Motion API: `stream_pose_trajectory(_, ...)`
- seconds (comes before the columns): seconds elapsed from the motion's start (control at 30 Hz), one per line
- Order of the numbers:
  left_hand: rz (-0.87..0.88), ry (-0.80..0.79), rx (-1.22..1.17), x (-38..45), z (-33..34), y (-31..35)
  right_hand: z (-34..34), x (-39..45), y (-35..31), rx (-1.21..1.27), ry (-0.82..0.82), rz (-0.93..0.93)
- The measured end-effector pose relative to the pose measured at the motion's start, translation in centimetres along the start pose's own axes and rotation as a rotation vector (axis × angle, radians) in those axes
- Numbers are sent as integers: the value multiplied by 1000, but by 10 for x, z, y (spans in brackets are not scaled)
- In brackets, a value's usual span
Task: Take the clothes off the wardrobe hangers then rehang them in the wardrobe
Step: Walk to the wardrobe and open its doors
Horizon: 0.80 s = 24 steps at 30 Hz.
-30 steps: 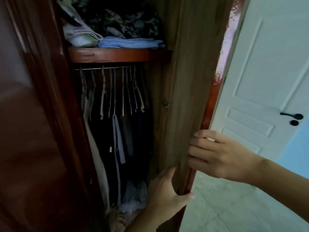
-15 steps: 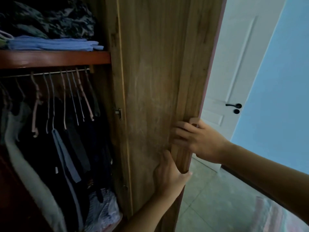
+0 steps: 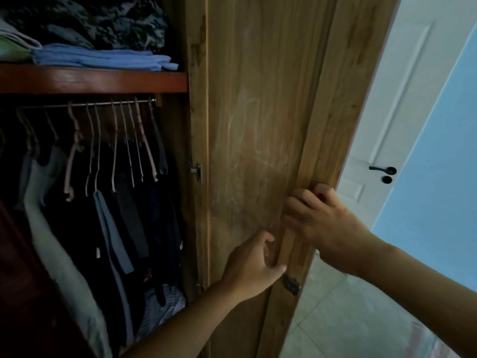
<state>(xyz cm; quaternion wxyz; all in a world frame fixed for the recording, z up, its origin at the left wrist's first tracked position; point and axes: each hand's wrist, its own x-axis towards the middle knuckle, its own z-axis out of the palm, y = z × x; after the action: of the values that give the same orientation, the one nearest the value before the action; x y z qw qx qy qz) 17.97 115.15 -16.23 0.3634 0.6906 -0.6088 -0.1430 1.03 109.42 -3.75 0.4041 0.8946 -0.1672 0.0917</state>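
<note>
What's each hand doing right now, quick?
Left hand: gripping the edge of the wardrobe door, thumb hooked round it.
Right hand: fingers curled round the same door edge, higher up.

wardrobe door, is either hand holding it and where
Both: the right hand and left hand grip the wardrobe door by its free edge.
</note>
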Motion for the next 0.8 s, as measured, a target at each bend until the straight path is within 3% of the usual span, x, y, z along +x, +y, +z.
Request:
stream_pose_trajectory(0.23,200,-105,202,2,-101,-40,-12,52,-49,553,-84,180)
stream_pose_trajectory(0.4,243,-208,622,-5,-197,-68,0,115,-103,1098,-153,266)
stream_pose_trajectory(0.57,144,-277,1042,-21,-306,-84,-16,181,-173,1419,-46,246)
stream_pose_trajectory(0.67,82,-291,1404,-35,-358,-91,-40,232,-208,1596,-89,148)
stream_pose_trajectory(0.8,-67,-342,1672,-53,-406,-98,-69,296,-246,1789,-142,111)
